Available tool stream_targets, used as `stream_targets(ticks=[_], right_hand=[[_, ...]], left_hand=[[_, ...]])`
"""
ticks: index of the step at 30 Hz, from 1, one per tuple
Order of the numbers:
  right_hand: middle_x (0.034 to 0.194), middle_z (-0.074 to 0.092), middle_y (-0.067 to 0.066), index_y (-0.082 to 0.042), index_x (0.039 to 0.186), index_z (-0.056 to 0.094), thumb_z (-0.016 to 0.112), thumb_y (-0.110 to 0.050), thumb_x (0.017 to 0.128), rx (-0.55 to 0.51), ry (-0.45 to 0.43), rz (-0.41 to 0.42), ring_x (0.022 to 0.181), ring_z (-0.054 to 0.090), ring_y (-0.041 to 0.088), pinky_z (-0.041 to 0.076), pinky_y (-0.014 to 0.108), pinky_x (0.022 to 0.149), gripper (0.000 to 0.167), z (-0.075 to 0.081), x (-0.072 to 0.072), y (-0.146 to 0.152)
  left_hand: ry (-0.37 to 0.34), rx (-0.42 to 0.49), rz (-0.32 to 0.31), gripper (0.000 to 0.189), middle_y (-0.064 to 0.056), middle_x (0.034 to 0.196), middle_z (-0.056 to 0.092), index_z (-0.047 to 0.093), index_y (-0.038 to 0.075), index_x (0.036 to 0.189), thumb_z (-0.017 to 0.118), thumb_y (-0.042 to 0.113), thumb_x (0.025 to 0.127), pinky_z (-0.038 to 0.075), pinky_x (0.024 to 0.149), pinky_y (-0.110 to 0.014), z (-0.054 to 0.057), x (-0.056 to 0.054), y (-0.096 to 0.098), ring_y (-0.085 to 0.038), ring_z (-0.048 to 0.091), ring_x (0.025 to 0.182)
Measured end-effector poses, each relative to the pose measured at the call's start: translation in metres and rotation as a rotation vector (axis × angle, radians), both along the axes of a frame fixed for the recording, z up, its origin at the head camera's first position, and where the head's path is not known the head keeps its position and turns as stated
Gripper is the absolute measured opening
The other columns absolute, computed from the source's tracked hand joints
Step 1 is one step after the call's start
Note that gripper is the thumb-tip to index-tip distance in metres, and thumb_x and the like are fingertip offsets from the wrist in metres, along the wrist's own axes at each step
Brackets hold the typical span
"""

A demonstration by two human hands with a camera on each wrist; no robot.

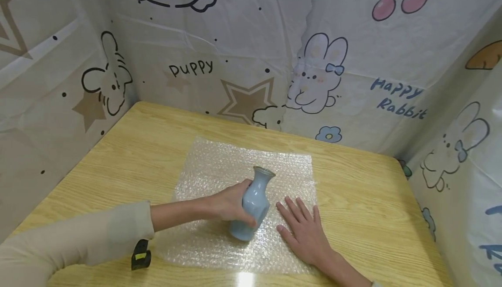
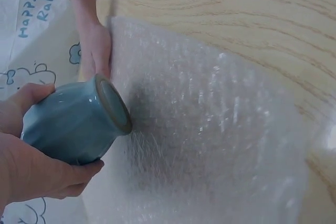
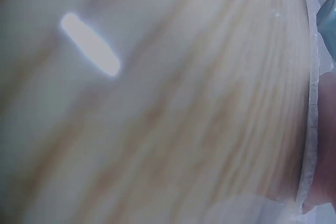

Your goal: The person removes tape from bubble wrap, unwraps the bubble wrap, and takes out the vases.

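Observation:
A glossy light-blue vase with a narrow neck and flared brown-edged rim leans slightly to the right in the head view. My left hand grips it around the body, thumb toward me and fingers behind. In the left wrist view the underside of the vase shows, close over the bubble wrap. That sheet of bubble wrap lies flat beneath both hands. My right hand rests on its right part, fingers straight and spread. Only a sliver of the right hand appears in the right wrist view.
A wood-grain table carries the sheet. Printed curtains with cartoon animals hang along the back and both sides. A black strap-like device sits under my left sleeve. Light glares off the table's front.

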State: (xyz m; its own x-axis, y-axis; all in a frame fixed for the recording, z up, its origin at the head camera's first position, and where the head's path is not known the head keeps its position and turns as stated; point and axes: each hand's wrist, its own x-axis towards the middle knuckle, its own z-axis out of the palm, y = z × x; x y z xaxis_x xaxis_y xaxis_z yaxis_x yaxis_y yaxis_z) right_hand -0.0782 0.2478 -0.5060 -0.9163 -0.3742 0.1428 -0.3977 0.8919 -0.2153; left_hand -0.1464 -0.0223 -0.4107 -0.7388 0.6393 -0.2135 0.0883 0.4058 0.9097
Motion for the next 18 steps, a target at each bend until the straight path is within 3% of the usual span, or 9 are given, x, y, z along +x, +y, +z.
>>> stream_targets(ticks=[4,8,13,18], right_hand=[[0.161,0.029,0.004,-0.027,0.155,0.04,0.043,-0.05,0.104,0.004,-0.007,0.003,0.148,0.021,0.036,0.01,0.075,0.109,0.056,0.001,0.0,-0.001],[0.161,0.03,0.006,-0.025,0.155,0.041,0.043,-0.049,0.104,0.009,-0.004,0.008,0.147,0.021,0.037,0.011,0.075,0.108,0.056,0.002,-0.001,-0.001],[0.161,0.03,0.009,-0.022,0.155,0.04,0.042,-0.049,0.105,0.012,-0.023,0.015,0.147,0.021,0.04,0.011,0.077,0.107,0.057,0.004,-0.001,-0.002],[0.162,0.027,0.01,-0.021,0.156,0.037,0.04,-0.048,0.106,0.017,-0.057,0.019,0.148,0.018,0.04,0.01,0.077,0.106,0.058,0.005,0.0,-0.001]], left_hand=[[0.02,0.004,0.002,0.09,-0.008,0.112,0.062,0.042,-0.002,0.139,0.09,0.01,0.064,0.054,0.088,-0.047,0.005,-0.005,0.0,-0.025,0.064,0.099],[0.064,0.012,0.054,0.093,-0.009,0.116,0.061,0.041,0.001,0.141,0.092,0.012,0.064,0.054,0.09,-0.047,0.016,-0.017,0.002,-0.026,0.063,0.101],[0.133,0.075,0.135,0.094,-0.012,0.123,0.059,0.038,0.002,0.143,0.091,0.012,0.066,0.051,0.095,-0.05,0.027,-0.041,0.002,-0.029,0.061,0.108],[0.236,0.101,0.212,0.093,-0.016,0.126,0.056,0.036,0.001,0.144,0.089,0.01,0.068,0.051,0.093,-0.05,0.031,-0.07,0.001,-0.033,0.06,0.111]])
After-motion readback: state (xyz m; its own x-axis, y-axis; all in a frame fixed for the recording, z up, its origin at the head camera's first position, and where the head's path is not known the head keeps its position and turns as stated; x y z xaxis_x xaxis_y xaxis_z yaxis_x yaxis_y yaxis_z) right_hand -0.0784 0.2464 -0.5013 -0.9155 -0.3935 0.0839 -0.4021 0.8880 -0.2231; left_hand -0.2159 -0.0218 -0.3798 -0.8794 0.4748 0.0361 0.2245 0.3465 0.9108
